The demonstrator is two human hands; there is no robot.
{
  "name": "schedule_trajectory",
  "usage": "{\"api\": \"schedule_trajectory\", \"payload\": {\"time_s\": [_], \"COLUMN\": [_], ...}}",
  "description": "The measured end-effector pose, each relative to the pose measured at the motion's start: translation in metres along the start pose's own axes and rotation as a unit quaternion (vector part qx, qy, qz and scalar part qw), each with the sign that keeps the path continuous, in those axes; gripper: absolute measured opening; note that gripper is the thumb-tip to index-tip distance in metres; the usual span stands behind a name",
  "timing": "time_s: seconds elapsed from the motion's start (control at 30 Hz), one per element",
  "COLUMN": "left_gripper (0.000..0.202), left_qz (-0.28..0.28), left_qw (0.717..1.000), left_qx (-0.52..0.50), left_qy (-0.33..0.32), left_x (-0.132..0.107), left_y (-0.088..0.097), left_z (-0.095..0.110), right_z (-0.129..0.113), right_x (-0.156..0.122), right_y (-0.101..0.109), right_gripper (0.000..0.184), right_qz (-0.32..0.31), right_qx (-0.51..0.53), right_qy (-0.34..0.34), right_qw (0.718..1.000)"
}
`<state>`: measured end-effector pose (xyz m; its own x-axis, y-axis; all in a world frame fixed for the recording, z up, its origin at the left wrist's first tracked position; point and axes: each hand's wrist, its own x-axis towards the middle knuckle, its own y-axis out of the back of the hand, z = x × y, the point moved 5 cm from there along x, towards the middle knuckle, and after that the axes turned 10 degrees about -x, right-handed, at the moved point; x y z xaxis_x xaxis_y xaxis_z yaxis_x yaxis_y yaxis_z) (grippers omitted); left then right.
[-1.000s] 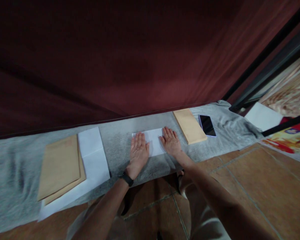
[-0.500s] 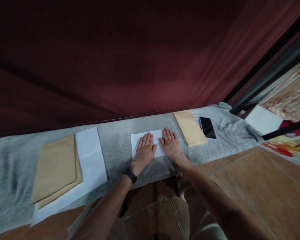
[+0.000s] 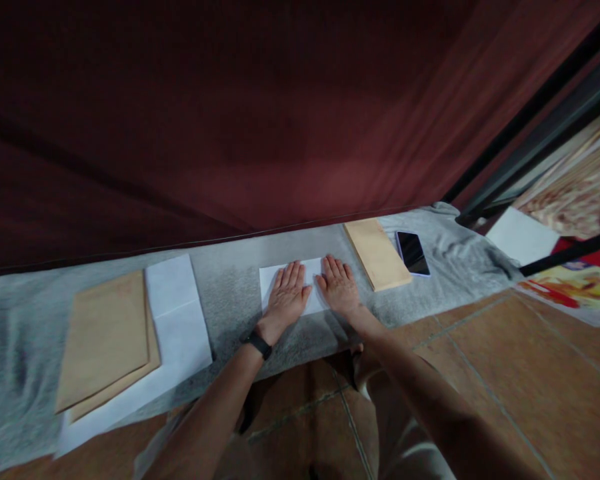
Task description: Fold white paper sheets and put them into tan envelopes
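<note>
A folded white paper (image 3: 269, 280) lies on a grey cloth (image 3: 230, 293) spread over the floor. My left hand (image 3: 286, 299) rests flat on the paper, fingers stretched out, a black band on its wrist. My right hand (image 3: 338, 287) lies flat beside it on the paper's right part, fingers spread. The two hands almost touch at the thumbs. Most of the paper is hidden under them.
To the right lie a tan envelope (image 3: 377, 253) and a dark phone (image 3: 413, 253). At the left, brown envelopes (image 3: 105, 340) sit on white sheets (image 3: 173, 313). A dark red curtain (image 3: 230, 120) hangs behind; tiled floor (image 3: 505, 373) lies in front.
My left hand has slid to the right across the paper, from its left edge to beside my right hand. The right hand has stayed in place.
</note>
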<state>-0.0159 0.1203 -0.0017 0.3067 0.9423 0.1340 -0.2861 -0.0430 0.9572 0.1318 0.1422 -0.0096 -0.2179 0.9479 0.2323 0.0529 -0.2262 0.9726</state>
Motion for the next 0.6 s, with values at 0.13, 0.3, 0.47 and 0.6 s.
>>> {"api": "schedule_trajectory", "payload": {"time_s": [0.13,0.3,0.47,0.6], "left_gripper": [0.061,0.061,0.062,0.063], "left_qz": [0.006,-0.006,-0.015,-0.017], "left_qw": [0.999,0.999,0.997,0.995], "left_qx": [0.002,0.001,-0.009,-0.021], "left_qy": [-0.032,-0.047,-0.075,-0.093], "left_x": [-0.012,-0.031,-0.050,-0.064], "left_y": [-0.001,-0.001,0.002,0.003], "left_z": [0.006,0.019,0.031,0.036], "right_z": [0.000,0.000,0.000,0.000], "right_x": [0.001,0.001,0.001,0.003], "right_y": [0.000,0.001,0.003,0.009], "right_gripper": [0.058,0.058,0.058,0.058], "right_qz": [-0.005,-0.010,-0.011,-0.005], "right_qx": [0.000,0.002,0.019,0.029], "right_qy": [0.000,-0.003,-0.006,-0.011], "right_qw": [1.000,1.000,1.000,1.000]}}
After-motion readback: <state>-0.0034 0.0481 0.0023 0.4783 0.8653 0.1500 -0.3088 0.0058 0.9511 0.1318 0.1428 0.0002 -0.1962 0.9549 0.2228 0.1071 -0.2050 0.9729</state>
